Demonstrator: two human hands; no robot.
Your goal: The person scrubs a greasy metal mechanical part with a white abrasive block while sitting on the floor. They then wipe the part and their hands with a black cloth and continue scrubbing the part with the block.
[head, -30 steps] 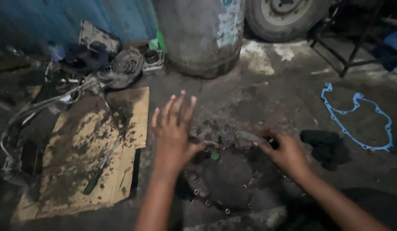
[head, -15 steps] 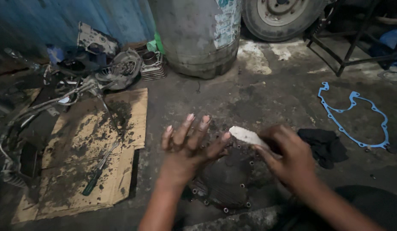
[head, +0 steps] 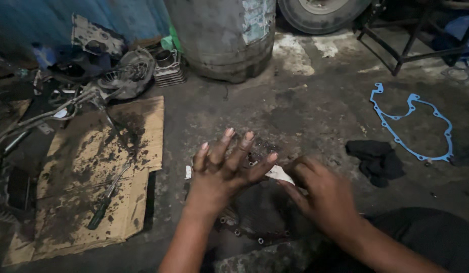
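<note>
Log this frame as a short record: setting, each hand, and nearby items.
setting: dirty workshop floor
left hand: fingers spread, above a dark engine cover
right hand: pinching a small pale scrap
cardboard sheet: oily, left of the hands, screwdriver lying on it
blue gasket: flat on the floor, far right
black rag: beside the gasket

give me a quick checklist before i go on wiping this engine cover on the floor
1. Pale cloth gripped in right hand: ok, pinched at the fingertips.
2. Left hand free: ok, fingers spread, holding nothing.
3. Dark engine cover lying flat on the floor: ok, though the hands hide part of it.
4. Blue gasket clear of the work: ok, lying apart on the right.
5. Screwdriver close by: ok, on the cardboard.
6. Cover surface clean: cannot tell, too dim.
</note>
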